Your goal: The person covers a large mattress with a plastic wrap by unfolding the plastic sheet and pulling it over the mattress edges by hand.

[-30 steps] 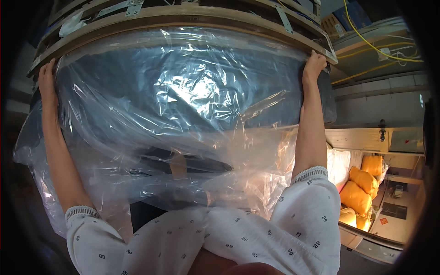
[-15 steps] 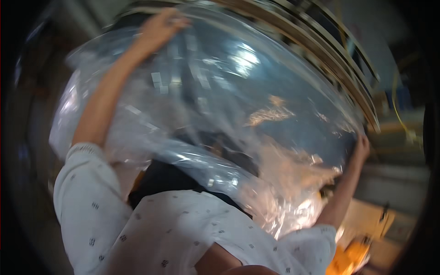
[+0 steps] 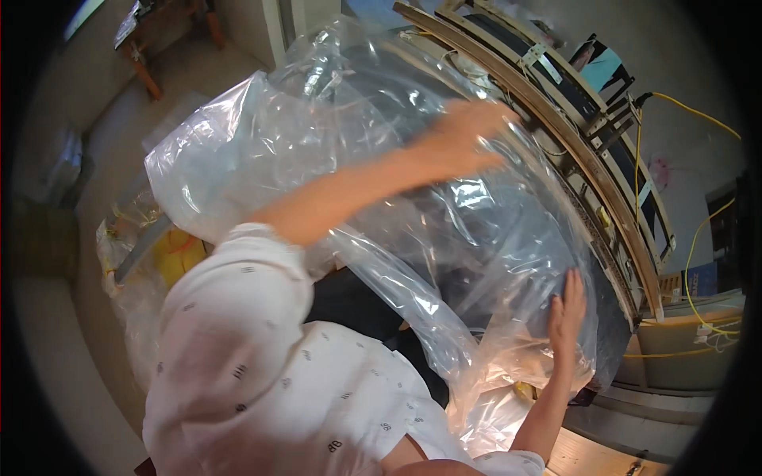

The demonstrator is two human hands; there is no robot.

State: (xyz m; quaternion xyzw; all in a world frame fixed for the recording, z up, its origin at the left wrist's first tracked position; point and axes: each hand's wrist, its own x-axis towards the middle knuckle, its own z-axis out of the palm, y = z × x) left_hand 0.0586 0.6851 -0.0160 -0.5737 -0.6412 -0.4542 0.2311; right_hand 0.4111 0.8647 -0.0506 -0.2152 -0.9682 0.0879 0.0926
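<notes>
A large sheet of clear plastic point(image 3: 309, 135) drapes in wrinkles over a dark, flat panel point(image 3: 611, 337) in front of me. My left hand point(image 3: 468, 141) reaches across to the panel's far edge, over the sheet. It is blurred, with thumb and fingers apart and nothing visible between them. Against the sheet near the panel's right end, my right hand point(image 3: 567, 316) lies with its fingers stretched out. Loose folds of the plastic hang toward my body and off to the left.
Beyond the panel runs a curved-looking wooden rail point(image 3: 548, 127) with dark framed pieces behind it. Yellow cables point(image 3: 690, 238) hang at the right, near a blue box point(image 3: 702, 279). A yellow item point(image 3: 178, 255) shows beside crumpled plastic at the left. A wooden-legged stand point(image 3: 147, 75) is at the far left.
My left hand has swept right along the far edge, away from the sheet's upper left corner. My right hand has come off the right edge and now lies flat on the plastic. The view has turned.
</notes>
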